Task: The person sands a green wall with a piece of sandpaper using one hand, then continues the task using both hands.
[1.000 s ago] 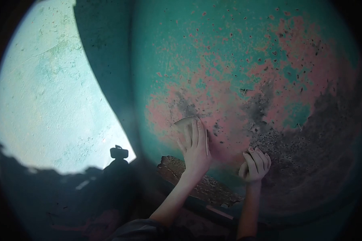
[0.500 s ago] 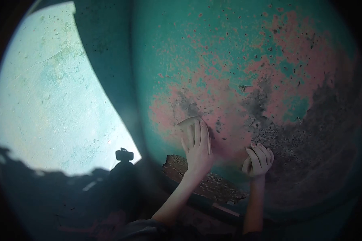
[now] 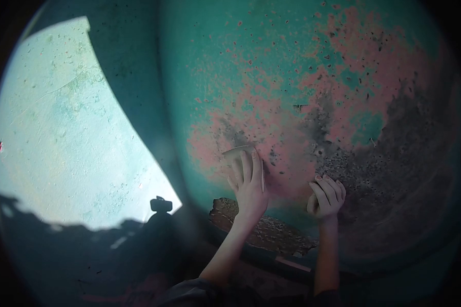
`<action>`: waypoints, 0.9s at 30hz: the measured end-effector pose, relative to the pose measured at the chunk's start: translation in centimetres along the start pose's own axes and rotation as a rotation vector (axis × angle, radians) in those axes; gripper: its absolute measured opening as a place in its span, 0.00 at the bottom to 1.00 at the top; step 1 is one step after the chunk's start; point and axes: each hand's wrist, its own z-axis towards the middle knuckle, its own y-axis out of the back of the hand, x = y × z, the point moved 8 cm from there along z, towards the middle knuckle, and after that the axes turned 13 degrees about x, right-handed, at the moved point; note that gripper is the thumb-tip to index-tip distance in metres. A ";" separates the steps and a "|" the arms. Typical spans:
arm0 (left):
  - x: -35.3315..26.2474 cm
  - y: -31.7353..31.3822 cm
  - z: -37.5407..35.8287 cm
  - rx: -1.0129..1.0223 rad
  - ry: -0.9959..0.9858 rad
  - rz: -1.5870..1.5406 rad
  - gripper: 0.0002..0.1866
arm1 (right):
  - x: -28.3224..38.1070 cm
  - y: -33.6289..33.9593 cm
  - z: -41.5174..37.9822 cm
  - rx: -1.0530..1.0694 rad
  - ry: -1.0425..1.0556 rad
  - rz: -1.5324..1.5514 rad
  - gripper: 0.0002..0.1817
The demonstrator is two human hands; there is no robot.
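My left hand [image 3: 250, 185] presses a thin, pale, bent sheet [image 3: 238, 150] against the wall [image 3: 287, 128], whose green paint is worn to pink and dark grey patches. The sheet's edges show above and beside my fingers. To the right, my right hand [image 3: 328, 196] rests at the lower edge of the pink patch with its fingers curled in. Whatever lies inside those fingers, if anything, is hidden.
A brown, rough-edged bare patch [image 3: 264, 227] lies below my left hand. Sunlight falls on the pale wall section [image 3: 77, 128] at the left, beside a dark shadow [image 3: 161, 235]. A dark ledge [image 3: 251, 251] runs along the bottom.
The view has shifted slightly, so the wall marks sit a little further left. My left hand stays on the sheet, its fingers slightly more spread, and my right hand remains curled.
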 end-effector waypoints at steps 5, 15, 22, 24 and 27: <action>-0.9 -4.6 -2.7 -0.071 -0.143 -0.130 0.32 | 0.0 0.0 0.0 0.022 0.008 -0.004 0.17; -8.3 -6.6 -5.8 0.070 -0.463 -0.228 0.34 | 1.1 1.6 -0.5 0.175 -0.007 0.125 0.19; -12.0 -4.8 -5.6 -0.013 -0.661 -0.207 0.39 | -0.4 4.5 -4.3 0.093 -0.572 0.425 0.18; -12.9 -5.7 -6.1 0.097 -0.725 -0.259 0.40 | -1.5 4.2 -6.0 0.117 -0.690 0.654 0.17; -14.3 -6.6 -7.4 0.218 -0.811 -0.304 0.42 | -2.5 3.6 -8.2 0.117 -0.769 0.839 0.16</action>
